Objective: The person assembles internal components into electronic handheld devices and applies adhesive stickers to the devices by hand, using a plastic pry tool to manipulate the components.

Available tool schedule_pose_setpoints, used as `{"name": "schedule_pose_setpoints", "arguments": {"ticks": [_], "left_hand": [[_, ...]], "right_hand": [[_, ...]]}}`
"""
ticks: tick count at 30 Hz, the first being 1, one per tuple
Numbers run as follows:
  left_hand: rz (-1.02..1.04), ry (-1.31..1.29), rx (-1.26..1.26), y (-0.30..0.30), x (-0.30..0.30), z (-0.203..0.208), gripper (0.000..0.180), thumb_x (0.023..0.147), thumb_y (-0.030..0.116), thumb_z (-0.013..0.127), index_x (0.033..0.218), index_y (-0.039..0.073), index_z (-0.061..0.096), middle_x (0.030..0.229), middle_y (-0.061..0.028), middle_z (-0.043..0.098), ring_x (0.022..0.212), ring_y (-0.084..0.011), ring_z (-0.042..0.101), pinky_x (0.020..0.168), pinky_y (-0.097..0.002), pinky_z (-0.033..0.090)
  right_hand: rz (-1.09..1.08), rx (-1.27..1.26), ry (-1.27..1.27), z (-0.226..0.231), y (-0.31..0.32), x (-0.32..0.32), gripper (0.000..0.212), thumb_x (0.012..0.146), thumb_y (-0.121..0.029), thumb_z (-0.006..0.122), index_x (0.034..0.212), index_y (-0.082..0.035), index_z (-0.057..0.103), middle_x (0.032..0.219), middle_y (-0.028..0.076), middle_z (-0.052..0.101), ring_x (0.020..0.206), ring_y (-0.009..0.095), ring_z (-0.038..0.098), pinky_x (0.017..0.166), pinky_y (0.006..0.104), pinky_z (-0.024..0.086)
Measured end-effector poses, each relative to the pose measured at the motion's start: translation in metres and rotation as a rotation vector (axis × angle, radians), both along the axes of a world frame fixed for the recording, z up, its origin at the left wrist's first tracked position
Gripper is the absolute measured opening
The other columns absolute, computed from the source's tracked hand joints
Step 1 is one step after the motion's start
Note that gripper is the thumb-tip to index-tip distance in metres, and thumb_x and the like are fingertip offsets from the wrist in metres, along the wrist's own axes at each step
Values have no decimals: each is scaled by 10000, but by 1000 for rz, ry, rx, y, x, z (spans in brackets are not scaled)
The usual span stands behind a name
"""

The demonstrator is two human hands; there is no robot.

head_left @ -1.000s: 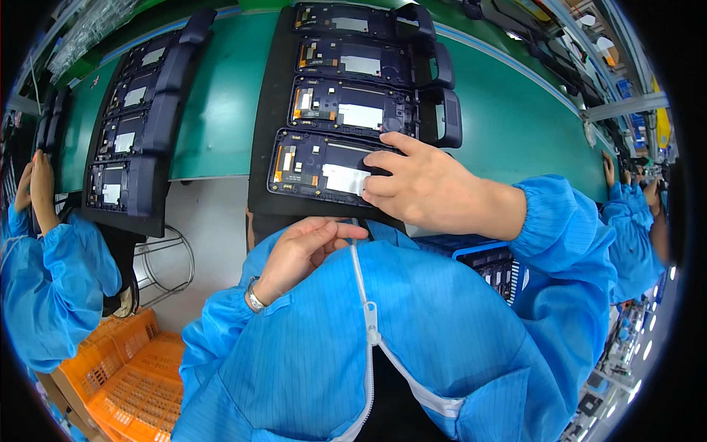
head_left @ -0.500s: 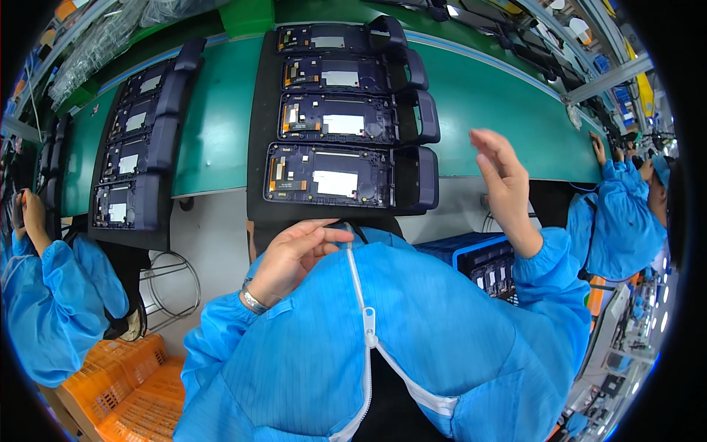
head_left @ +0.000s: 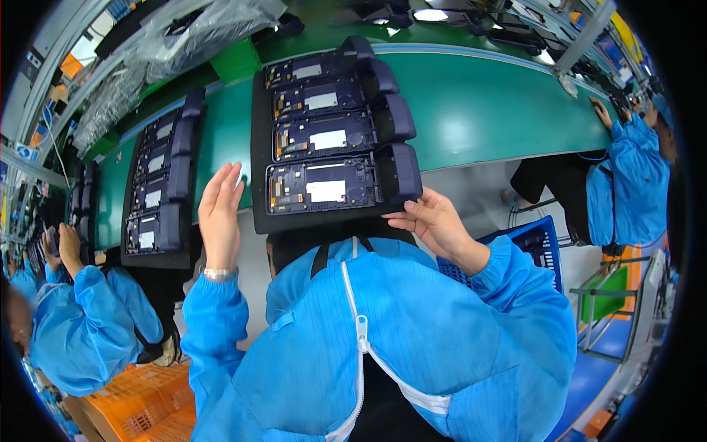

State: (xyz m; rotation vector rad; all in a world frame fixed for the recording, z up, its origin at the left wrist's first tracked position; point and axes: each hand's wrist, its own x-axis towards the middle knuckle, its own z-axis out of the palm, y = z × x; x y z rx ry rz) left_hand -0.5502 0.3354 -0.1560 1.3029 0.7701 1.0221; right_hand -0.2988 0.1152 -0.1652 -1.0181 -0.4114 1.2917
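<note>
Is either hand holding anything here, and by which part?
The right hand grips the black tray of dark blue device housings at its near right corner. The left hand is raised, open and flat, beside the tray's left edge, holding nothing.

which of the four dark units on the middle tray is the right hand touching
The nearest unit, bottom of the stack; the right hand touches its near right corner.

Left hand raised flat and open, right hand loosely curled

Near edge of black tray hidden behind right hand, small parts on boards too small to tell
</note>
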Motion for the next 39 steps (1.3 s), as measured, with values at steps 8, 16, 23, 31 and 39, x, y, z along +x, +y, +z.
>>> {"name": "schedule_pose_setpoints", "arguments": {"ticks": [8,16,23,31,39], "left_hand": [[-102,-151,-93,63,41,-31,402,942,124,441,1296,-52,367,1301,-161,458,1241,-209,408,1045,-318,299],[-463,-321,-143,110,55,-57,355,949,128,422,1267,-27,411,1274,-137,496,1228,-176,404,1051,-303,253],[-661,-425,-191,111,121,-63,314,941,94,415,1222,-37,465,1176,-131,574,1105,-149,506,968,-243,333],[-881,-521,-32,131,157,-91,258,905,129,481,1107,-12,557,1064,-65,604,1009,-149,526,888,-260,387],[-878,-453,-356,163,98,-104,263,900,170,507,1087,-3,444,1042,-84,551,1104,-180,515,923,-338,422]], "right_hand": [[-240,81,-110,-12,-1,-15,237,901,-17,439,1129,49,449,1049,149,567,879,237,610,761,343,529],[-735,170,-369,-43,24,-67,187,915,-116,427,1031,8,506,882,111,623,727,197,608,657,314,509],[-1195,164,-394,-65,33,-44,230,944,-198,401,983,-24,547,870,90,625,735,188,600,653,330,506],[-1391,264,-230,-155,8,23,118,882,-188,539,871,-71,554,746,53,552,658,195,530,574,358,437],[-1515,125,-220,-186,81,-82,492,924,-314,454,1331,-50,370,1408,95,344,1236,222,373,1012,336,302]]}}
